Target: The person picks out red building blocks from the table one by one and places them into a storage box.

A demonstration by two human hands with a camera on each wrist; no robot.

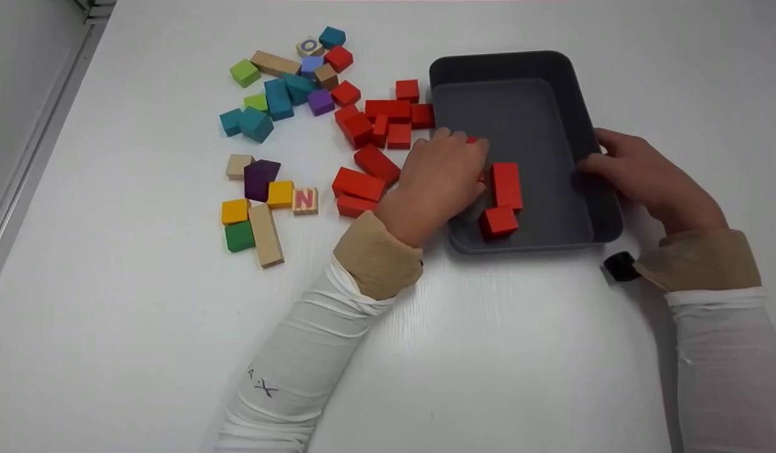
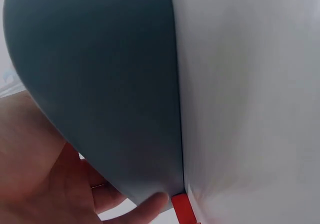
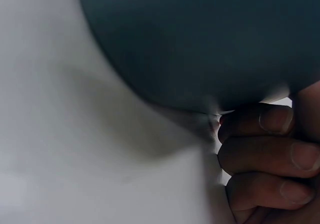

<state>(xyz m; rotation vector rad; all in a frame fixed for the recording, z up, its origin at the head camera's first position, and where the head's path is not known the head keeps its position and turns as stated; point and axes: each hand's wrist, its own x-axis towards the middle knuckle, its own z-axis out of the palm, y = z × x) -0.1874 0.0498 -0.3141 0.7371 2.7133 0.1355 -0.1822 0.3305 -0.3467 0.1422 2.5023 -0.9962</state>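
My left hand [image 1: 439, 179] reaches over the left wall of a dark grey tray [image 1: 539, 116], its fingers bent downward. Bits of a red block [image 1: 472, 139] show at its fingers, and in the left wrist view a red sliver [image 2: 73, 151] shows against the palm; the fingers hide most of what they hold. Inside the tray, a long red block [image 1: 506, 185] lies near a red cube [image 1: 499, 223]. My right hand [image 1: 646, 173] grips the tray's right wall, thumb over the rim and the other fingers outside, curled in the right wrist view [image 3: 270, 154].
Several red blocks [image 1: 388, 111] lie left of the tray, some close to its wall. Farther left are mixed blocks: teal [image 1: 279, 99], purple [image 1: 321, 102], yellow [image 1: 281, 194], green [image 1: 240, 236] and plain wood [image 1: 266, 236]. A small black object [image 1: 620, 266] is by the right cuff.
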